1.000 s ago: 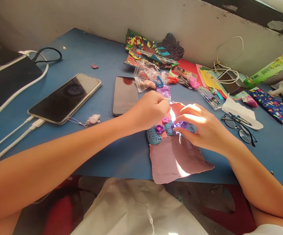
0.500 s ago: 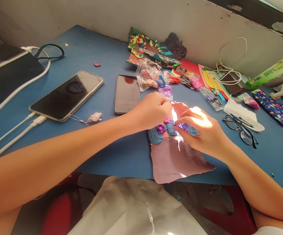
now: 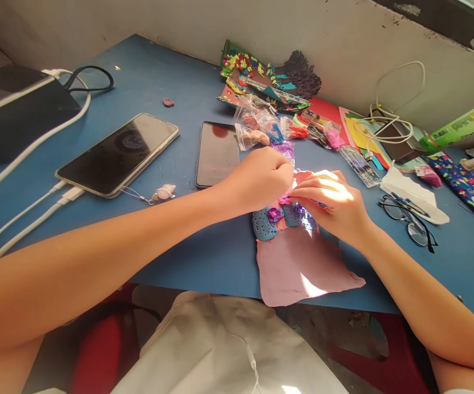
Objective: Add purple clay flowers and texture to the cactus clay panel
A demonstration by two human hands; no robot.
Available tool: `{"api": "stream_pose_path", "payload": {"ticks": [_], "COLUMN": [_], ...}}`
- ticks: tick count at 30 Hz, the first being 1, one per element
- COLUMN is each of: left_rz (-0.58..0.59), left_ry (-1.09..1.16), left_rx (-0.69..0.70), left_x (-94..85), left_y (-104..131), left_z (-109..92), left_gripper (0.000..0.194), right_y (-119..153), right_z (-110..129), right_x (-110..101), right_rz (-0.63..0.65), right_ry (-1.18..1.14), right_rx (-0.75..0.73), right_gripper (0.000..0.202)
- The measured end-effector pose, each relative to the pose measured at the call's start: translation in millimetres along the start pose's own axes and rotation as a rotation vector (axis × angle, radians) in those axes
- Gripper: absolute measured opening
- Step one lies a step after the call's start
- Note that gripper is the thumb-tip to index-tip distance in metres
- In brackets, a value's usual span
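Note:
A flat pink sheet, apparently modelling clay (image 3: 298,262), lies at the table's front edge. Across its upper part run blue dotted clay pieces (image 3: 263,225) with a purple clay flower (image 3: 275,214) and a pink one (image 3: 284,200). My left hand (image 3: 267,178) is curled closed above the sheet's upper left; whatever its fingers hold is hidden. My right hand (image 3: 333,202) is beside it with thumb and fingertips pinched together over the pink flower. Anything in that pinch is too small to make out. The right hand covers part of the blue pieces.
Two phones (image 3: 117,156) (image 3: 217,153), one cabled, lie left of the sheet beside a beaded charm (image 3: 165,191). Bagged clay (image 3: 257,126) and a decorated clay piece (image 3: 253,76) are behind. Glasses (image 3: 409,219) lie right; a black box (image 3: 19,115) stands far left.
My right hand has shifted up and left from the blue pieces to near the pink flower, close to my left hand. My left hand stays curled. The view has shifted slightly.

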State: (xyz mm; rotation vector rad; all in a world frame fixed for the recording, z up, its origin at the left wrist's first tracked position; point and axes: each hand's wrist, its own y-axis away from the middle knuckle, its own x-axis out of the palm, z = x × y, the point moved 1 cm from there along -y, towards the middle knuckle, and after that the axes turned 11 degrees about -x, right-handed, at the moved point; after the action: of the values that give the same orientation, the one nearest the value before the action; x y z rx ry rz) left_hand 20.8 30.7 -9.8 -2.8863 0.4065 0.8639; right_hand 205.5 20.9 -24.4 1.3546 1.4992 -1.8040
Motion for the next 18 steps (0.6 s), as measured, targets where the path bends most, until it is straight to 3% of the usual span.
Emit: {"api": "stream_pose_path", "payload": {"ticks": [11, 18], "left_rz": [0.014, 0.008], "left_ry": [-0.093, -0.128], "left_rx": [0.047, 0.080], "left_x": [4.7, 3.7], "left_y": [6.4, 9.9], "left_z": [0.8, -2.6], "left_gripper": [0.035, 0.036], "right_y": [0.1, 0.8], "right_z": [2.7, 5.0], "right_x": [1.0, -4.5], "right_rz": [0.043, 0.043], "right_ry": [0.059, 0.111], "right_rx": [-0.060, -0.107], "right_gripper": [0.018, 0.033]}}
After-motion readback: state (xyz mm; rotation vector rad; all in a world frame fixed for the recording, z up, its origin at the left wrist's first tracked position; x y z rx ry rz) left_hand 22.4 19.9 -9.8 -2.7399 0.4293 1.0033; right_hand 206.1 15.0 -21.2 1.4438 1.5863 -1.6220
